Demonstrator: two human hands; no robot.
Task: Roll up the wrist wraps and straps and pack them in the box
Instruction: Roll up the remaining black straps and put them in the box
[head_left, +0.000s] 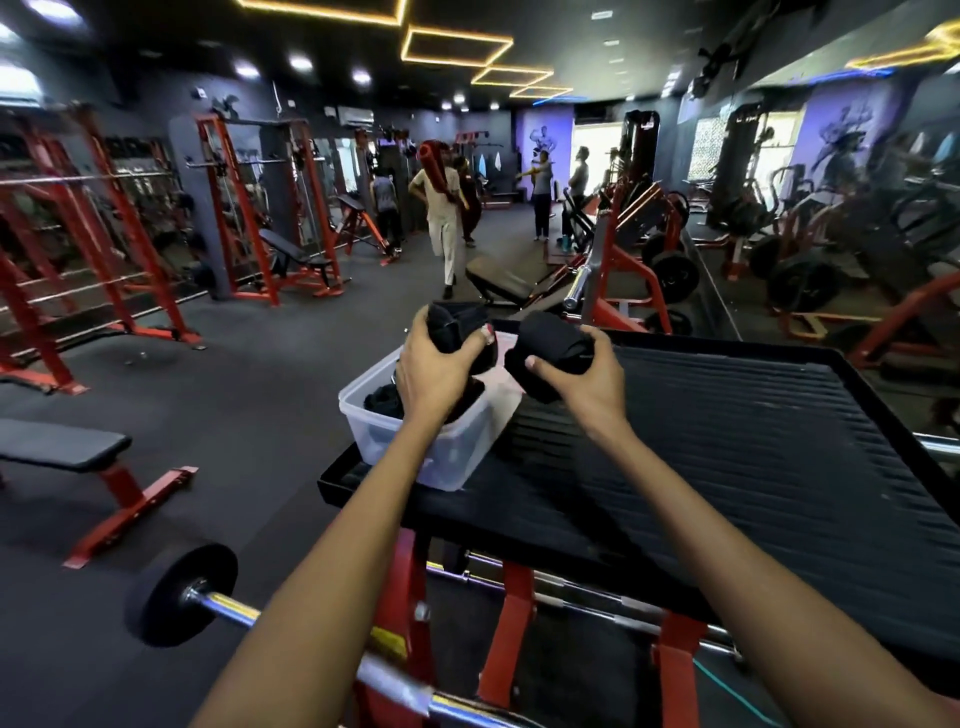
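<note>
Left hand (434, 374): my fingers grip one rolled wrap (457, 325) above the box (415, 441).
Right hand (587, 376): grips another roll (550, 358).
Risk: loosening either grip could let it unroll.

I see two black rolled wraps held up, one (457, 325) gripped in my left hand (434, 371) directly above the clear plastic box (415, 441), the other (553, 358) gripped in my right hand (589, 384) just beside the box, which already holds dark fabric.
</note>
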